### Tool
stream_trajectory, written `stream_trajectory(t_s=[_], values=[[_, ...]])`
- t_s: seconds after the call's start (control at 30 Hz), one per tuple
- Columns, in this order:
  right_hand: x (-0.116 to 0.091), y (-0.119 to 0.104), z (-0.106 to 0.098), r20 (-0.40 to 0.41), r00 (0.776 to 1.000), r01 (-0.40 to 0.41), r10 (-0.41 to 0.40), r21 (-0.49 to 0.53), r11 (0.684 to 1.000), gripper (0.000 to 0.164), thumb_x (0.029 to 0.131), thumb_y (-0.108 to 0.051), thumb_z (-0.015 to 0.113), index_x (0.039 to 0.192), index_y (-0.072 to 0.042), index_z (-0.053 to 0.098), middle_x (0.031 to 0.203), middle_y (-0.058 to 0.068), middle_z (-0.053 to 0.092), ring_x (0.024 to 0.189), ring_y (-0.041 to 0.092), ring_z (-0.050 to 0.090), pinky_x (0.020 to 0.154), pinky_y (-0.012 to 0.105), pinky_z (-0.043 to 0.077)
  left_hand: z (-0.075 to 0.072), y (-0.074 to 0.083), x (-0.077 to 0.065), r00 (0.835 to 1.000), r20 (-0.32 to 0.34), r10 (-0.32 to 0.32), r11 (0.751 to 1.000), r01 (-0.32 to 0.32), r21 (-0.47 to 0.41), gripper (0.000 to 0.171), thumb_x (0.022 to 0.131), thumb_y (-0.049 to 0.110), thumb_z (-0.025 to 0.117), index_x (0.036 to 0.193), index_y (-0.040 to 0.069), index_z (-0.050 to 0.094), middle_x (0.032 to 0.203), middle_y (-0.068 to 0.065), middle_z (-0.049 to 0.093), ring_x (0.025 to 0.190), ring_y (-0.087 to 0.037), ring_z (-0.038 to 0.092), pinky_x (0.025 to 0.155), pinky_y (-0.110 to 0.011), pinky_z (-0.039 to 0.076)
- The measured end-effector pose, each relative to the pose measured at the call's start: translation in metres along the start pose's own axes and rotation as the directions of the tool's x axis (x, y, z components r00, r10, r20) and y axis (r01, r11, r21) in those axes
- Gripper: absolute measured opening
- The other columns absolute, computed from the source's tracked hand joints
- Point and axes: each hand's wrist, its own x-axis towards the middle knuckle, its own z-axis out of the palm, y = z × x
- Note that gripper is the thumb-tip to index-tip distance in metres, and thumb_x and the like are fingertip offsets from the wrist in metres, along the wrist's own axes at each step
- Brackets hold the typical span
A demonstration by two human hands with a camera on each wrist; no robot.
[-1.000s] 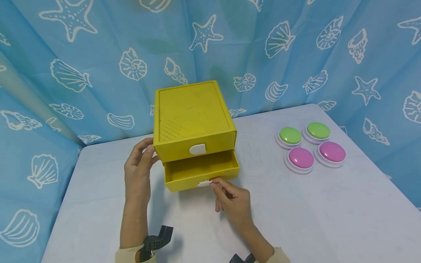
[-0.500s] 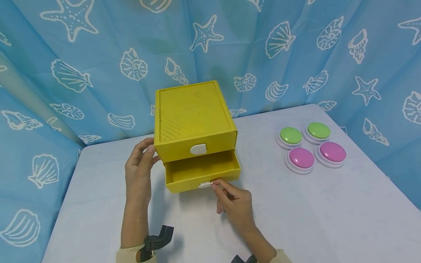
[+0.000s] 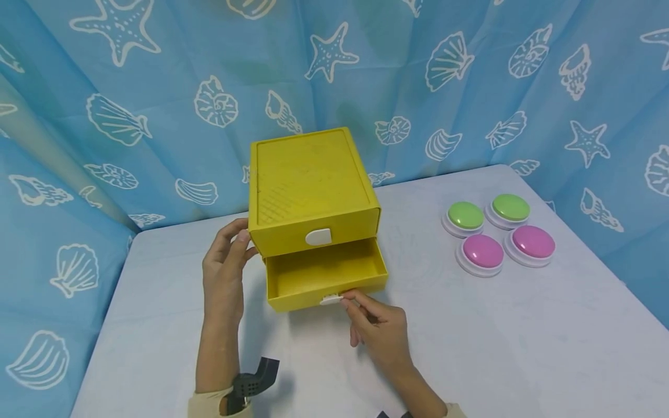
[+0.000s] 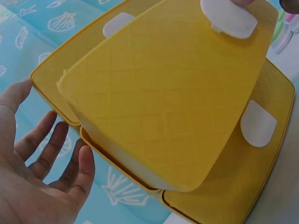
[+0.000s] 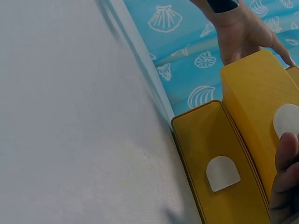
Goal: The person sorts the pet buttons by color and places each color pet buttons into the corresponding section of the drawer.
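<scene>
A yellow drawer cabinet (image 3: 313, 177) stands on the white-covered table, with its middle drawer (image 3: 300, 301) pulled out and nothing inside it in the head view. My right hand (image 3: 384, 334) pinches that drawer's white handle (image 3: 330, 299) between thumb and fingertips. At the cabinet's left side, my left hand (image 3: 223, 273) rests its thumb and fingertips near the front corner. The left wrist view shows those fingers spread and lightly bent along the side. Above and below, the top drawer (image 3: 342, 229) and bottom drawer (image 4: 224, 186) are closed, each with a white handle.
To the right on the table (image 3: 522, 337) sit two green domed buttons, one nearer (image 3: 466, 215) and one farther (image 3: 510, 207), and two pink ones, left (image 3: 483, 251) and right (image 3: 533, 241), all on white bases. A blue seashell-print curtain (image 3: 282, 75) hangs close behind the cabinet.
The middle drawer has come slightly farther out toward me, the right hand moving with its handle. The left hand stays at the cabinet's side, and the head view has shifted slightly.
</scene>
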Motion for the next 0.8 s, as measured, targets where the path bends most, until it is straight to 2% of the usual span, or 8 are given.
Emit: stream_trajectory(t_s=[0.2, 0.37, 0.67, 0.8], values=[[-0.003, -0.004, -0.002, 0.006, 1.000, -0.007, 0.007, -0.008, 1.000, 0.014, 0.085, 0.009, 0.058, 0.095, 0.005, 0.066, 0.044, 0.003, 0.049, 0.034, 0.014, 0.046, 0.031, 0.017, 0.033, 0.001, 0.002, 0.000, 1.000, 0.003, 0.008, 1.000, -0.008, -0.005, 0.036, 0.088, 0.037, 0.059, 0.119, 0.018, 0.059, 0.124, -0.001, 0.053, 0.114, -0.018, 0.048, 0.095, -0.040, 0.043], [-0.005, -0.006, -0.003, 0.007, 1.000, 0.015, -0.015, 0.001, 1.000, 0.015, 0.083, 0.012, 0.058, 0.093, 0.006, 0.066, 0.043, 0.003, 0.048, 0.033, 0.012, 0.045, 0.030, 0.016, 0.030, 0.001, 0.001, -0.001, 1.000, -0.007, -0.007, 1.000, 0.007, 0.003, 0.037, 0.088, 0.039, 0.060, 0.119, 0.019, 0.059, 0.124, 0.000, 0.053, 0.114, -0.018, 0.049, 0.095, -0.041, 0.043], [-0.012, -0.011, -0.005, 0.000, 1.000, 0.013, -0.013, -0.055, 0.998, 0.016, 0.083, 0.010, 0.059, 0.093, 0.001, 0.068, 0.043, 0.000, 0.049, 0.034, 0.004, 0.043, 0.029, 0.014, 0.025, 0.001, -0.001, -0.001, 1.000, 0.000, -0.007, 1.000, 0.007, 0.010, 0.037, 0.088, 0.039, 0.059, 0.119, 0.019, 0.059, 0.125, 0.000, 0.053, 0.115, -0.018, 0.048, 0.095, -0.040, 0.043], [-0.014, -0.013, -0.005, 0.006, 1.000, 0.007, -0.007, -0.043, 0.999, 0.015, 0.083, 0.011, 0.058, 0.093, 0.004, 0.067, 0.044, 0.001, 0.050, 0.033, 0.008, 0.044, 0.029, 0.013, 0.027, 0.001, -0.001, 0.000, 1.000, -0.001, -0.004, 1.000, 0.004, 0.017, 0.036, 0.088, 0.038, 0.059, 0.119, 0.020, 0.059, 0.125, 0.000, 0.053, 0.114, -0.018, 0.048, 0.095, -0.039, 0.043]])
